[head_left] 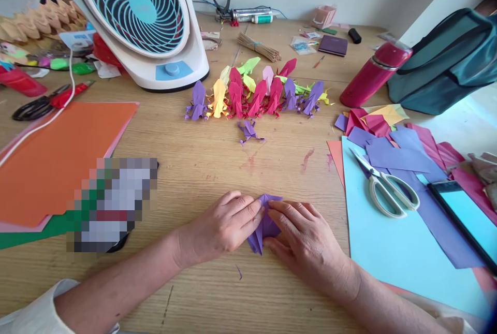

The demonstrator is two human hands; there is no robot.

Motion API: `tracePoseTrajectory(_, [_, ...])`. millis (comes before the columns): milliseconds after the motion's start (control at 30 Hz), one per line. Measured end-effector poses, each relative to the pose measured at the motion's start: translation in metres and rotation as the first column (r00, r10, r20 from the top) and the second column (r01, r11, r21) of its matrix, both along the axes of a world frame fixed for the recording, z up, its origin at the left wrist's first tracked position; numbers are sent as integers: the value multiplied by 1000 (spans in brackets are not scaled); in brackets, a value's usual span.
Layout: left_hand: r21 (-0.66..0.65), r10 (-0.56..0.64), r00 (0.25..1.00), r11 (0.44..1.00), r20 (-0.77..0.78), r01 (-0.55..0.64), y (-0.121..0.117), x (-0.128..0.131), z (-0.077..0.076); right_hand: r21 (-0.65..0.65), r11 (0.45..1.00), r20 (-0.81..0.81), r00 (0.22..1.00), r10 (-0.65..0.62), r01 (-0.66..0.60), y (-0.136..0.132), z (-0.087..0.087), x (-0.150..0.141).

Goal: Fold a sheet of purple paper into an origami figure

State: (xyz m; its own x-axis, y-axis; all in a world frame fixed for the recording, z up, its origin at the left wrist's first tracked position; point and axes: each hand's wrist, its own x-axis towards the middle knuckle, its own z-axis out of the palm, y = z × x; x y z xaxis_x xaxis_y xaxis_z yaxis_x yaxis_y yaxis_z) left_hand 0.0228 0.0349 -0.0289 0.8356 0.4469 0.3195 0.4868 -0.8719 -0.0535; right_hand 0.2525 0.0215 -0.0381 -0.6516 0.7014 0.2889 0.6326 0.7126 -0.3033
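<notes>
A partly folded piece of purple origami paper point(265, 220) lies on the wooden table in front of me, its lower end coming to a point. From the left, my left hand point(229, 220) presses its fingertips on the paper's upper left edge, fingers close together. My right hand point(306, 235) grips the right side, thumb low and fingers on top. Parts of the paper are hidden under both hands. A small purple scrap point(238, 272) lies just below. Farther off sits a small purple folded paper frog point(249, 131), with several coloured paper figures point(257, 97) in rows behind it.
White-handled scissors point(392, 189) lie on light blue paper point(373, 256) at the right, near purple offcuts point(399, 158) and a phone point(466, 225). Orange sheets point(70, 153) and a blurred-out object point(116, 204) are left. Behind stand a fan point(143, 18), a red bottle point(375, 75) and a teal bag point(438, 64).
</notes>
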Motion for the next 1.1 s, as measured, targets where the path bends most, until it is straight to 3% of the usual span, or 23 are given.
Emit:
tracePoseTrajectory(200, [-24,18,999,1000,45,-17,-5,-1,-5,-21,997,38,996,75,-74,7,4,7])
tracePoseTrajectory(400, [-70,101,991,993,85,-95,-12,12,0,-22,996,85,993,84,-83,22,4,23])
tracePoseTrajectory(533, [-67,94,991,994,95,-88,-13,20,0,23,998,46,997,61,-62,25,4,30])
tracePoseTrajectory(733, [-77,113,985,992,131,-103,-14,22,-4,10,995,-52,994,96,-95,11,4,14])
tracePoseTrajectory(1100, [-65,-46,998,997,41,49,-3,8,-5,-67,991,-22,993,115,-116,17,-1,22])
